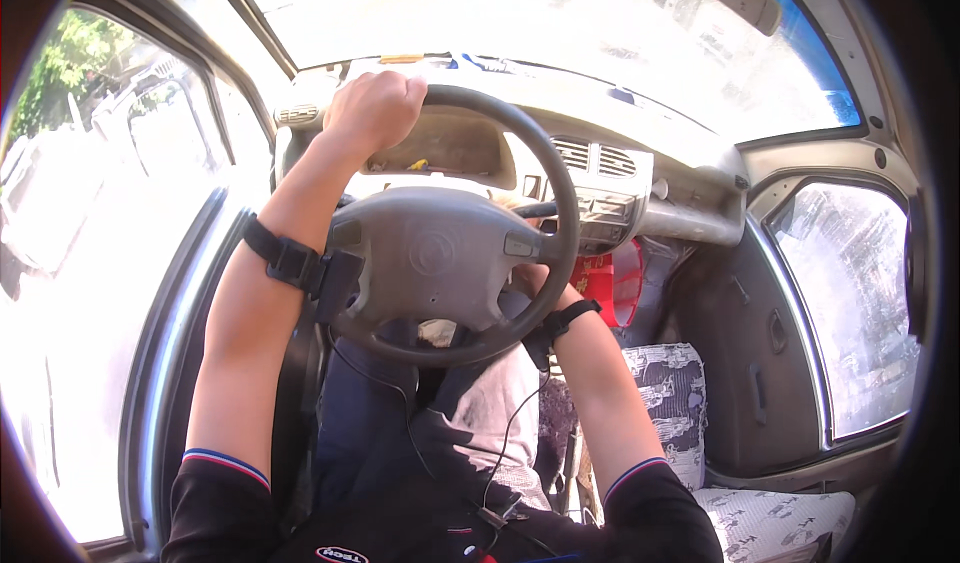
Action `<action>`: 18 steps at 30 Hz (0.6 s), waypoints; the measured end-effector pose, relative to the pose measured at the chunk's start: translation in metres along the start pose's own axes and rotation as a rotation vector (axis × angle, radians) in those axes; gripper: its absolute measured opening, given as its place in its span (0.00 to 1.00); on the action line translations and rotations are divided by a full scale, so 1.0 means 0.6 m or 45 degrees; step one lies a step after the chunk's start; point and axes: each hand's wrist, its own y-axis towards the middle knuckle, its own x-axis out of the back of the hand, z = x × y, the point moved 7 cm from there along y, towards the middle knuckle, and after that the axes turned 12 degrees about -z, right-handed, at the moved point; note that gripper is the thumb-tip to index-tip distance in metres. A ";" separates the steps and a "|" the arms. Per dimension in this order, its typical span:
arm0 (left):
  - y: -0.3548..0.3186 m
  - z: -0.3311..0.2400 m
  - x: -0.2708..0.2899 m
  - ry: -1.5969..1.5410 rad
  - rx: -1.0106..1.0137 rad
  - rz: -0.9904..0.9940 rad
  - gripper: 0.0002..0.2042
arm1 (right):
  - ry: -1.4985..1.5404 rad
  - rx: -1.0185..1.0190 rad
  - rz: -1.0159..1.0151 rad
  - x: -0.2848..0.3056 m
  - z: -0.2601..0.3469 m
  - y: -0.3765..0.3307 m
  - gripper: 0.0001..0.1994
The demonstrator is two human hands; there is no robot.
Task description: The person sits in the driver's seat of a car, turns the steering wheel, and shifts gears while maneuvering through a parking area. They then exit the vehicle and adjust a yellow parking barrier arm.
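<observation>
I note my left hand [375, 111] closed on the top of the grey steering wheel [440, 253] ahead of my lap, my right hand [530, 281] hidden behind its lower rim, grip undeterminable; steering is underway, and continuing likely needs a confirmed right-hand hold.

Passenger seat [672, 388] carried a patterned grey-white cover; red ribbed container [612, 283] sat just ahead of it, below the dashboard [690, 218].
</observation>
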 end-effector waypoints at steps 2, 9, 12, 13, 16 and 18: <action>0.005 -0.003 -0.005 0.017 0.002 0.083 0.25 | -0.021 -0.013 0.004 -0.004 -0.004 0.002 0.16; 0.008 -0.004 -0.011 0.111 -0.019 0.040 0.27 | -0.076 0.004 0.007 -0.024 0.009 0.017 0.16; 0.031 0.022 -0.040 0.059 -0.105 -0.116 0.26 | -0.140 0.060 -0.006 -0.034 0.008 0.038 0.16; 0.035 0.041 -0.042 0.166 -0.454 -0.303 0.19 | -0.140 0.091 0.026 -0.059 0.023 0.051 0.16; 0.026 -0.002 -0.013 0.137 -0.308 -0.184 0.25 | -0.119 0.082 0.026 -0.066 0.043 0.057 0.16; 0.031 -0.008 -0.026 0.401 -0.779 -0.306 0.18 | -0.096 0.064 0.018 -0.065 0.055 0.054 0.16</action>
